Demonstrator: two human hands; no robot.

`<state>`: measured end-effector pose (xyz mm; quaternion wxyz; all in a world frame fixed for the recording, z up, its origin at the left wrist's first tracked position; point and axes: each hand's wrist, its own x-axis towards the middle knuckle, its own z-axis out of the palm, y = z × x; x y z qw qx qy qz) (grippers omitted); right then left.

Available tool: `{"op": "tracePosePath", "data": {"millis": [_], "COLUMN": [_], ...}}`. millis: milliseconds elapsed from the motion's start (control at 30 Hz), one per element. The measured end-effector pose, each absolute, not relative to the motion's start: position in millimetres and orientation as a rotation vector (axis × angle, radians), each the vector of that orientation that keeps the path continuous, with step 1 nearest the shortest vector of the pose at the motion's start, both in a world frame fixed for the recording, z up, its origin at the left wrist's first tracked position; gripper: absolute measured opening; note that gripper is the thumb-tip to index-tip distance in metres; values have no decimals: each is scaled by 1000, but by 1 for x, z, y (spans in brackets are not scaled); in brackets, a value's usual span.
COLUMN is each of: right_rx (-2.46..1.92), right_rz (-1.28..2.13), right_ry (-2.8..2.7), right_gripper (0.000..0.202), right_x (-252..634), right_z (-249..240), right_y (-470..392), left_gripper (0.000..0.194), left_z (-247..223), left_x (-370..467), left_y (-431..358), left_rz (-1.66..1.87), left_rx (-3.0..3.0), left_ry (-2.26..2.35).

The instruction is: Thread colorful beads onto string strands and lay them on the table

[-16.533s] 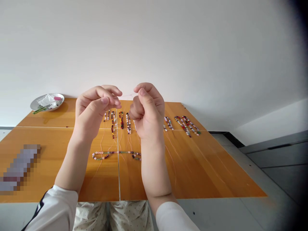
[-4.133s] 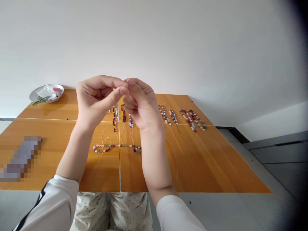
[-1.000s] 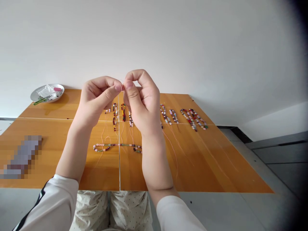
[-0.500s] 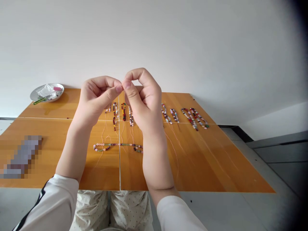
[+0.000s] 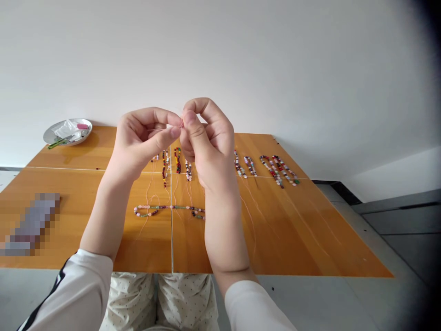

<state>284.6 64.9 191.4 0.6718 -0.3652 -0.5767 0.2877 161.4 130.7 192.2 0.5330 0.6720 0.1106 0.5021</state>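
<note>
Above the table, my left hand (image 5: 144,135) and my right hand (image 5: 210,138) meet fingertip to fingertip. Between them runs a thin pale pink thread (image 5: 181,123), pinched by the thumb and forefinger of each hand; a fine length of it crosses my left palm. Any knot at the fingertips is too small to make out. Below lies a long string of green, pink and purple beads (image 5: 146,209), its right end hidden by my right forearm. Behind my hands, several bead strands such as a red and yellow one (image 5: 177,161) lie in a row with loose thread tails.
The orange-brown wooden table (image 5: 292,230) has seams across it. At its far left stands a plate (image 5: 48,133) with a plastic bag, a pink item and a green-handled tool. A blurred rectangular object (image 5: 32,225) lies at left. More bead strands (image 5: 272,170) lie at right.
Both hands have shifted slightly right, still fingertip to fingertip. The thread now shows between the fingers and across my left palm. Things on the table stay put.
</note>
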Motion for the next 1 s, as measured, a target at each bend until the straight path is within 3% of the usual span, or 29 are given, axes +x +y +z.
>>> {"op": "tracePosePath", "data": {"millis": [167,400,633,700,867,1000], "right_rx": [-780,-783,-667,-708,-743,-844], "right_rz": [614,661,760,706,547,558], "right_ry": [-1294,-1253,-1246,-1256,-1178,-1181], "right_gripper": [17,29,29,32,17,23], "right_x": [283,280,281,279,275,278], "right_z": [189,189,189,189,187,184], "right_y": [66,69,70,70,72,73], "left_gripper": [9,14,14,13,15,11], "left_z": [189,190,190,190,190,191], "left_x": [163,165,167,166,164,166], "left_y": [131,127,130,129,128,132], "left_rz": [1312,1385,1396,1388,1389,1406], "left_rx": [1657,1673,1593,1612,1643,1589], "left_ry": [303,363,202,249,362,298]}}
